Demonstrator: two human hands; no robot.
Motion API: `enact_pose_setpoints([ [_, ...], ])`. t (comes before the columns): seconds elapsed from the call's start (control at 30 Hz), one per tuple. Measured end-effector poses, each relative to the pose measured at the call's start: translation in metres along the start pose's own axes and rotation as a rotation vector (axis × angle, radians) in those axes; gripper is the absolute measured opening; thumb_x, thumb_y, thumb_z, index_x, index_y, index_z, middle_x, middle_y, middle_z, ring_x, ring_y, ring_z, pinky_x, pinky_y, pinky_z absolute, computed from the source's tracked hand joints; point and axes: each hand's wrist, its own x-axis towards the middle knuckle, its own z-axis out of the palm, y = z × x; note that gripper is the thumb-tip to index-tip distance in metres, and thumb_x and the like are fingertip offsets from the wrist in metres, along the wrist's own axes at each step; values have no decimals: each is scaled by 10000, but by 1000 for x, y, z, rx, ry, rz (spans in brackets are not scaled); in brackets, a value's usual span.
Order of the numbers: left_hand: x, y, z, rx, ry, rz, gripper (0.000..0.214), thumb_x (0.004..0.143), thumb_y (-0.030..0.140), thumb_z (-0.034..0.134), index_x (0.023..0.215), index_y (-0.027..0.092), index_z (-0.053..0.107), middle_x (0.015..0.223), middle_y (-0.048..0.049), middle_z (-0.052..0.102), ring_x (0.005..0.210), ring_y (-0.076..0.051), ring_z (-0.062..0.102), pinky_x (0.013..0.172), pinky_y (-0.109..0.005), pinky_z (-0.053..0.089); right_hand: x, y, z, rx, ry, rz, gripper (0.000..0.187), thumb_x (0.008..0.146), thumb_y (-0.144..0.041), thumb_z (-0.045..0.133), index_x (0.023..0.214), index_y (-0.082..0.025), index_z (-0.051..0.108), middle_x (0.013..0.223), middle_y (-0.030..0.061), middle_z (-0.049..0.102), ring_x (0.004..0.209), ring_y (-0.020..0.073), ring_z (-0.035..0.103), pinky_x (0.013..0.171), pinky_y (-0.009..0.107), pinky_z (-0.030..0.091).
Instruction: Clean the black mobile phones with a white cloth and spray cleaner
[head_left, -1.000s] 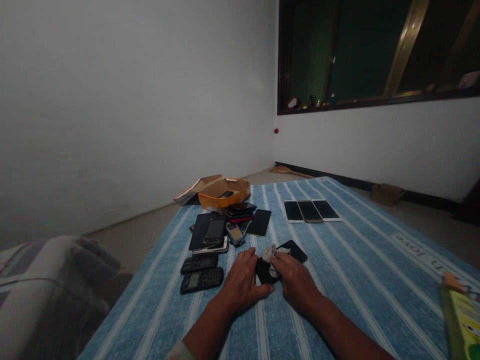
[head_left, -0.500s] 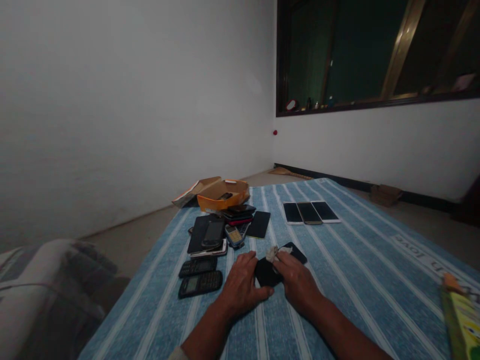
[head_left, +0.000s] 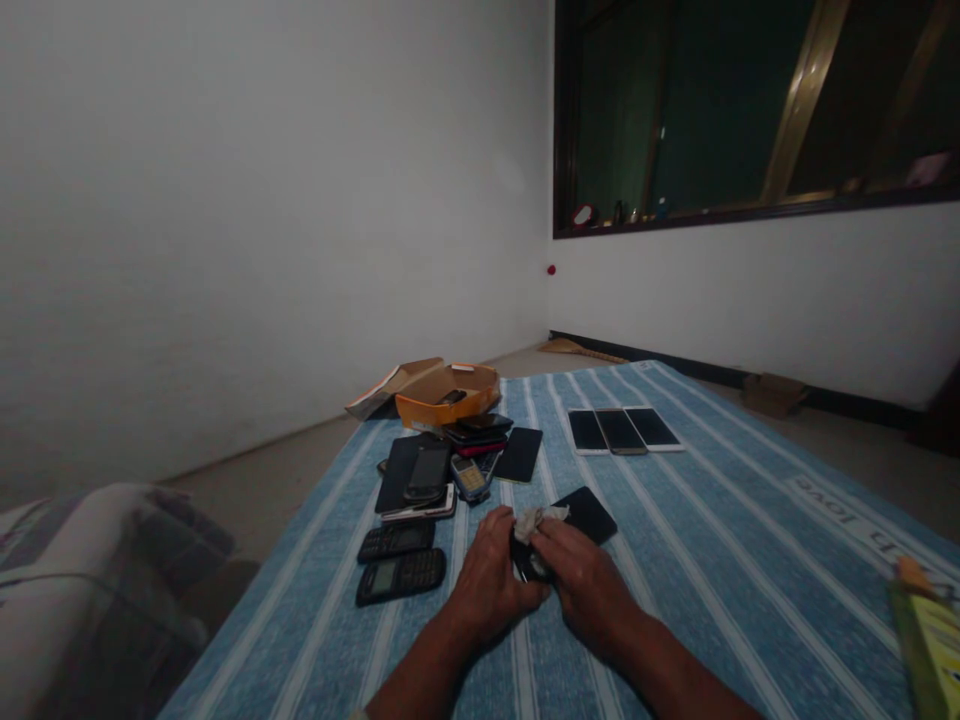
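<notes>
A black smartphone point(head_left: 585, 512) lies flat on the blue striped sheet point(head_left: 712, 540) in front of me. My left hand point(head_left: 491, 572) rests on the sheet with its fingers curled against the phone's near end. My right hand point(head_left: 585, 580) presses a small crumpled white cloth point(head_left: 531, 520) onto the same end of the phone, fingers closed over it. Both hands touch each other above the phone's near corner, which they hide.
A heap of assorted phones point(head_left: 450, 465) lies left of my hands, with two dark keypad phones point(head_left: 397, 560) nearer me. Three light smartphones point(head_left: 624, 430) lie in a row further back. An orange cardboard box point(head_left: 446, 392) sits at the sheet's far edge. A green-yellow packet point(head_left: 930, 640) lies at right.
My hands have drawn closer together and slightly toward me over the phone's near end; the cloth has moved with my right hand. More of the phone's far end shows.
</notes>
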Motion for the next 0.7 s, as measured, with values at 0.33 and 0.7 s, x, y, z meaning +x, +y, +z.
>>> enact_pose_setpoints([
  [0.33, 0, 5, -4, -119, -116, -168, 635, 518, 165, 754, 1069, 192, 437, 1075, -53, 508, 998, -257, 562, 908, -446, 489, -7, 32, 1, -243, 150, 119, 516, 772, 52, 377, 1170, -159, 627, 1160, 141, 669, 1090, 243, 632, 907, 401, 556],
  [0.7, -2, 8, -2, -206, -69, -117, 572, 552, 85, 674, 1051, 217, 426, 1037, -17, 489, 937, -207, 549, 820, -345, 486, -5, 26, 4, -170, 155, 65, 478, 838, -2, 408, 1237, -173, 607, 1225, 138, 643, 1182, 244, 585, 983, 416, 520],
])
